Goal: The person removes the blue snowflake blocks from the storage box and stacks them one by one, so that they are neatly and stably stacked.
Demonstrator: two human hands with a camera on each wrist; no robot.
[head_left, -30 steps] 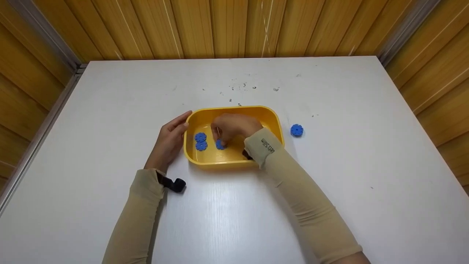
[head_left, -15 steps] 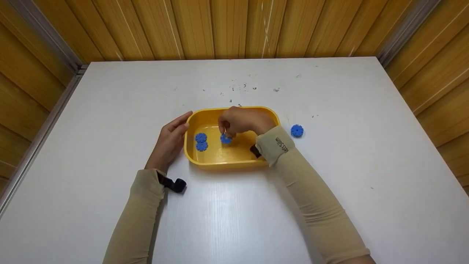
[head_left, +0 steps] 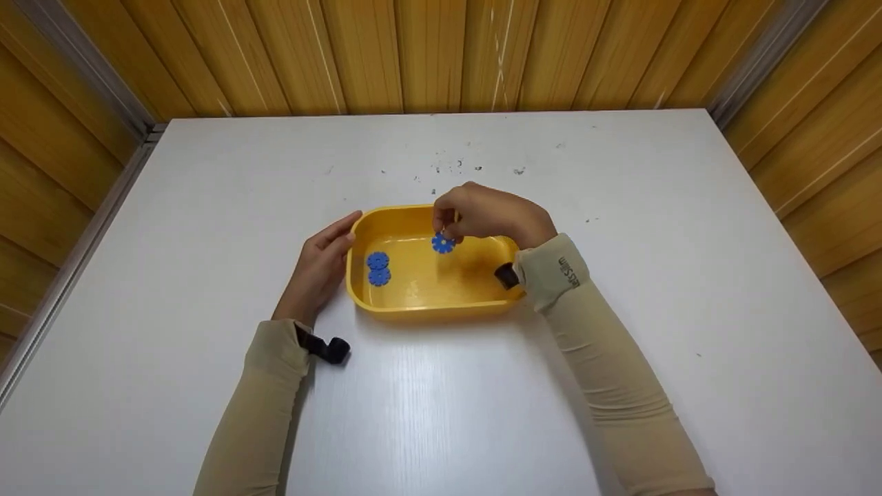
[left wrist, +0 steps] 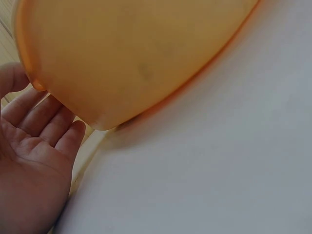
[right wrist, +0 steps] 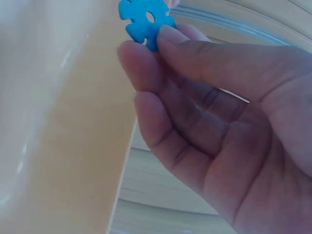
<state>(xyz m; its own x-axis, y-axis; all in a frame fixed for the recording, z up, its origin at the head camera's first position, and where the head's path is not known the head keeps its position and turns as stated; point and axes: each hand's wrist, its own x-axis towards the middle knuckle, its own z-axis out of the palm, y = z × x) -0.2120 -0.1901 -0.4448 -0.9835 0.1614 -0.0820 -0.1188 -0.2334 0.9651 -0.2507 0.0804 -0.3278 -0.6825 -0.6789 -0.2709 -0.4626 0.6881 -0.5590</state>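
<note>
A yellow plastic bin point(head_left: 441, 311) stands on the white table. Against the outside of its left end rests my left hand point(head_left: 319, 265); in the left wrist view the fingers point(left wrist: 41, 114) lie along the bin's wall, with the thumb near its rim. My right hand point(head_left: 482, 210) pinches a blue notched disc point(head_left: 444, 243) between thumb and fingertips, above the bin's inside. The right wrist view shows that disc's central hole. Two more blue discs, an upper one point(head_left: 377, 260) and a lower one point(head_left: 379, 277), lie on the bin floor at the left.
The white table point(head_left: 413, 406) carries small dark marks point(head_left: 458, 167) behind the bin. Yellow slatted walls point(head_left: 434, 55) rise at the back and sides. Black wrist cameras, a left one point(head_left: 334, 350) and a right one point(head_left: 506, 275), stick out from beige sleeves.
My right hand has lifted the blue disc off the bin floor and moved right and away from me. Its sleeve now hides the disc on the table. The left hand stays put.
</note>
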